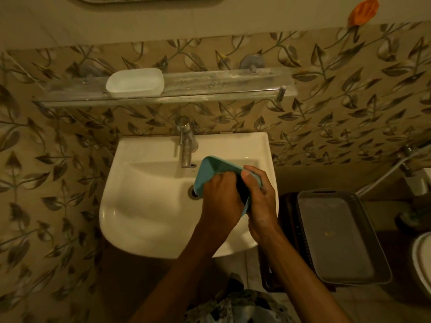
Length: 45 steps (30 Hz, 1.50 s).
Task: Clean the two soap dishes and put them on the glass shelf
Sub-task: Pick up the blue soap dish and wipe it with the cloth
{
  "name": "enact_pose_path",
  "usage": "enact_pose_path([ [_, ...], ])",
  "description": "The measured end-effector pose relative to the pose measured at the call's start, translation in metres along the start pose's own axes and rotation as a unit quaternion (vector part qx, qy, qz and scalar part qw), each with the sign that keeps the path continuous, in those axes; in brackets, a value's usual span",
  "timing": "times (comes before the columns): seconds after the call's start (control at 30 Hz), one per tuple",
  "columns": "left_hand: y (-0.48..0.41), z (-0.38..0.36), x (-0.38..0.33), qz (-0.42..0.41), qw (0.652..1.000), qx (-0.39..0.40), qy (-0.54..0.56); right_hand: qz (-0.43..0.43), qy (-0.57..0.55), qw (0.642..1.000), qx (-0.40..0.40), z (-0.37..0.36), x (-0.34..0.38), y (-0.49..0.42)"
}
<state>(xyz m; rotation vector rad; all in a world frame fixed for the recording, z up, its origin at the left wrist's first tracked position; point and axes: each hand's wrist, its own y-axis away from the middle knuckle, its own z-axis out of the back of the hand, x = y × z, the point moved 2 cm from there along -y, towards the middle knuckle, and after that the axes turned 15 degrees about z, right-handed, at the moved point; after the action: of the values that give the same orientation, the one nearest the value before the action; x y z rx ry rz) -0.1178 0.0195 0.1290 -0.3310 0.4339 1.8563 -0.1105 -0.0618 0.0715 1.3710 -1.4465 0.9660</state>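
A teal soap dish [211,171] is tilted over the white sink [144,206], just right of the tap. My right hand [261,203] grips its right end, thumb on the rim. My left hand [221,197] is closed inside the dish on something dark, which looks like a scrubber; most of it is hidden by my fingers. A white soap dish [135,83] stands on the left part of the glass shelf [221,86] above the sink.
A chrome tap [185,141] rises at the back of the sink, and the drain [194,192] shows beside my left hand. Grey trays [335,234] are stacked on a stand to the right. An orange object [362,11] hangs on the wall.
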Motion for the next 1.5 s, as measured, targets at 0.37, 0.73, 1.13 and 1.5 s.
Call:
enact_pose_path([
  [0.37, -0.018, 0.009, -0.003, -0.115, 0.993, 0.023, 0.012, 0.038, 0.049, 0.996, -0.062, 0.012, 0.009, 0.002],
  [0.73, 0.005, -0.015, -0.008, 0.023, 0.990, 0.128, 0.053, 0.177, 0.094, 0.975, -0.097, 0.020, 0.005, 0.011],
  [1.13, -0.031, -0.019, 0.004, 0.437, 0.588, 0.208, 0.648, 0.166, 0.087, 0.975, -0.116, 0.021, -0.009, 0.004],
  [1.5, -0.016, -0.004, -0.012, -0.147, 0.946, 0.281, 0.070, 0.104, 0.103, 0.989, 0.010, 0.030, 0.015, -0.025],
])
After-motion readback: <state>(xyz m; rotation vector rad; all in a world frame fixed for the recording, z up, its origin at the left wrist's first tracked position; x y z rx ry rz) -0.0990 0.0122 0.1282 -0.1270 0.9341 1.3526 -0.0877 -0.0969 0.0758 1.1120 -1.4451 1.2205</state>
